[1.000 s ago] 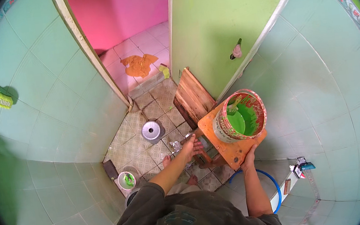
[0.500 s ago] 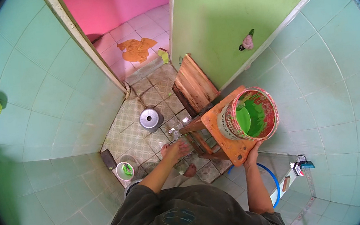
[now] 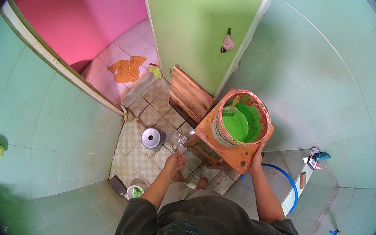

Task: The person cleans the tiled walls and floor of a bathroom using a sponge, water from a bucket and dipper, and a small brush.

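A wooden stool (image 3: 243, 163) with an orange paint-stained top stands to my right. On it rests a paint bucket (image 3: 218, 135), red and splattered at the rim, with bright green paint (image 3: 235, 126) inside. A paintbrush (image 3: 230, 110) leans against the bucket's inner left wall. Closed on the stool top's near right edge is my right hand (image 3: 256, 160), just below the bucket; its fingertips are partly hidden. My left hand (image 3: 174, 162) hangs over the floor left of the stool, fingers loosely apart, with nothing visible in it.
An upturned metal pot (image 3: 153, 138) sits on the tiled floor. Left of my legs is a small white pail (image 3: 134, 192) with green inside. Wooden planks (image 3: 188, 89) lean by the green door (image 3: 204, 18). An orange cloth (image 3: 127, 70) lies beyond the doorway. A blue hose (image 3: 290, 184) curves at right.
My view has shifted, so the stool, bucket and doorway appear farther left. My left hand has lowered slightly toward my body. The right hand keeps its hold on the stool edge.
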